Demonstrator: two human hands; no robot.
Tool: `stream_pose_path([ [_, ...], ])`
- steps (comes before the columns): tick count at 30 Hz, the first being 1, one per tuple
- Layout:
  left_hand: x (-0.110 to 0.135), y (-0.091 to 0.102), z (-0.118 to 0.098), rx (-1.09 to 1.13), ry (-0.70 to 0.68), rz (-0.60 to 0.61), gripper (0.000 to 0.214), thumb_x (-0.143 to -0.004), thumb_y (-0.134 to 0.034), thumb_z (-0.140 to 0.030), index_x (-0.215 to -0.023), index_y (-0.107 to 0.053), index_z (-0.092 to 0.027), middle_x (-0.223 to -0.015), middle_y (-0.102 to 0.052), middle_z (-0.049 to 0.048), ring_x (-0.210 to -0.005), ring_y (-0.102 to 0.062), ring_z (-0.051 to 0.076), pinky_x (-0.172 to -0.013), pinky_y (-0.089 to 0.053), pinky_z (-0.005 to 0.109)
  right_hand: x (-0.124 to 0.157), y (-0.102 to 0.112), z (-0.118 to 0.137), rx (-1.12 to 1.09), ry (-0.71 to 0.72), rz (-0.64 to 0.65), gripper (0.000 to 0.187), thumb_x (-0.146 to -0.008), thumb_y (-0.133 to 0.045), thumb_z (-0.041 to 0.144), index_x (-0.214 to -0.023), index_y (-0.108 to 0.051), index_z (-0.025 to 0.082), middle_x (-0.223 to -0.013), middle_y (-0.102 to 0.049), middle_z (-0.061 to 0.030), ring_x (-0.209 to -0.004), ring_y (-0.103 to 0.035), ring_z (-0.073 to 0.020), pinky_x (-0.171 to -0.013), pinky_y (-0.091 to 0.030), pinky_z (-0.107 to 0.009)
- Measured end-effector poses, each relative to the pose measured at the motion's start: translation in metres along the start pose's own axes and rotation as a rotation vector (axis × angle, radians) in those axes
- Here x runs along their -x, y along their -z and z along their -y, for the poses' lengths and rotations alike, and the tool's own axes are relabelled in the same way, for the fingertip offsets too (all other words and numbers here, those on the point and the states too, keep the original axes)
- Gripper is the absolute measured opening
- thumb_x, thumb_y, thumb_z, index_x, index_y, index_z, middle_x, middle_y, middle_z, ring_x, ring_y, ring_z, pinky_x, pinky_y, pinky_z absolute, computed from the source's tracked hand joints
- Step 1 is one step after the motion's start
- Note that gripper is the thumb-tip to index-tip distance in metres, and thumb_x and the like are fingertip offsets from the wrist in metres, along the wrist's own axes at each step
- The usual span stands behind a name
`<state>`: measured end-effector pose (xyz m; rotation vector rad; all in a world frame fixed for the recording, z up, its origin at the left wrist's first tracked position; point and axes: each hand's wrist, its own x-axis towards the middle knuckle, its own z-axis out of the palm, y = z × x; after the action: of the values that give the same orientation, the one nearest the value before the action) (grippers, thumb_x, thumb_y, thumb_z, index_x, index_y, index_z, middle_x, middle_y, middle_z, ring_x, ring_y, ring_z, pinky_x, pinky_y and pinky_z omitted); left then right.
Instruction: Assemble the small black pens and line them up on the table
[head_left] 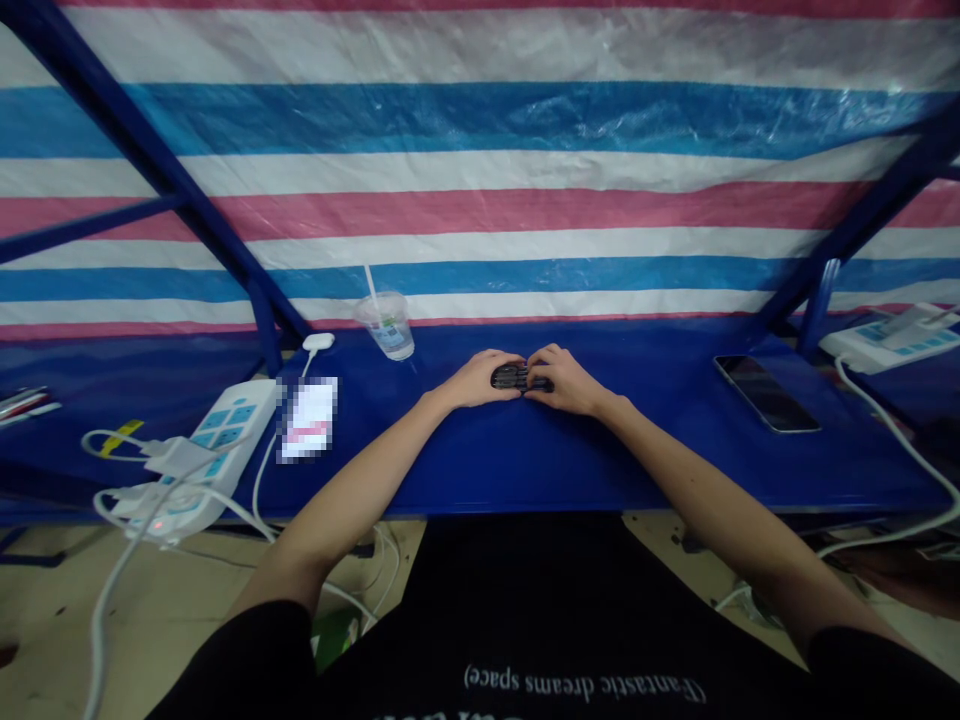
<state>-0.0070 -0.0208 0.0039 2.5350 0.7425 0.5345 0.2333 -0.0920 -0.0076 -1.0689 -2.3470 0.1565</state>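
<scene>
Both hands meet at the middle of the blue table around a small bundle of dark, slender pieces (510,377) lying side by side; they look like pens, but their kind is hard to make out. My left hand (480,378) wraps the bundle's left end, its thumb on the near side and fingers on the far side. At the other end my right hand (564,380) has its curled fingers closed over the pieces. Fingers cover part of the bundle, which rests on or just above the tabletop.
A clear plastic cup (389,328) with a straw stands at the back left. Left of my arm lie a blurred-out pale rectangle (309,420) and a white power strip (214,450) with cables. On the right are a dark phone (766,393) and another power strip (892,342).
</scene>
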Motion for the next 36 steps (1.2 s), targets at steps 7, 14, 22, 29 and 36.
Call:
stream_pose_path([
  [7, 0.001, 0.001, -0.005, -0.038, -0.044, 0.004, 0.059, -0.081, -0.081, -0.047, -0.134, -0.065, -0.026, -0.132, -0.067, 0.0098, -0.128, -0.058, 0.033, -0.113, -0.043, 0.052, 0.0, -0.001, 0.001, -0.037, 0.023, -0.007, 0.008, -0.092, -0.072, 0.029, -0.091, -0.073, 0.022, -0.117, -0.067, -0.0105, -0.114, -0.052, -0.0295, -0.096, -0.045, -0.048],
  [14, 0.002, 0.004, -0.022, -0.021, -0.108, -0.197, 0.033, -0.1, -0.059, -0.047, -0.124, -0.069, -0.026, -0.124, -0.071, 0.0082, -0.124, -0.06, 0.027, -0.113, -0.042, 0.049, -0.001, 0.013, 0.004, -0.019, -0.017, -0.114, 0.01, -0.097, -0.063, 0.028, -0.097, -0.071, 0.022, -0.111, -0.069, -0.0103, -0.111, -0.055, -0.0285, -0.096, -0.043, -0.046],
  [22, -0.001, -0.002, -0.016, -0.052, -0.125, -0.297, 0.025, -0.102, -0.059, -0.044, -0.11, -0.075, -0.026, -0.106, -0.074, 0.0062, -0.108, -0.064, 0.025, -0.107, -0.043, 0.048, -0.001, 0.011, -0.002, 0.053, -0.122, -0.159, 0.015, -0.102, -0.052, 0.026, -0.105, -0.065, 0.021, -0.097, -0.073, -0.0082, -0.089, -0.063, -0.0249, -0.093, -0.039, -0.041],
  [29, -0.001, -0.003, -0.011, -0.083, -0.101, -0.369, 0.021, -0.097, -0.067, -0.043, -0.106, -0.076, -0.026, -0.102, -0.075, 0.0056, -0.103, -0.065, 0.025, -0.104, -0.044, 0.047, -0.003, 0.011, -0.003, 0.167, -0.135, -0.105, 0.032, -0.107, -0.043, 0.031, -0.103, -0.073, 0.02, -0.095, -0.075, -0.0097, -0.088, -0.06, -0.0255, -0.082, -0.036, -0.039],
  [36, -0.002, -0.003, -0.017, -0.125, -0.072, -0.379, 0.041, -0.105, -0.05, -0.043, -0.077, -0.073, -0.022, -0.079, -0.072, 0.0038, -0.086, -0.064, 0.022, -0.103, -0.041, 0.046, -0.005, 0.01, 0.003, 0.16, -0.172, -0.109, 0.03, -0.106, -0.048, 0.031, -0.102, -0.076, 0.022, -0.09, -0.074, -0.0088, -0.088, -0.059, -0.0256, -0.081, -0.034, -0.04],
])
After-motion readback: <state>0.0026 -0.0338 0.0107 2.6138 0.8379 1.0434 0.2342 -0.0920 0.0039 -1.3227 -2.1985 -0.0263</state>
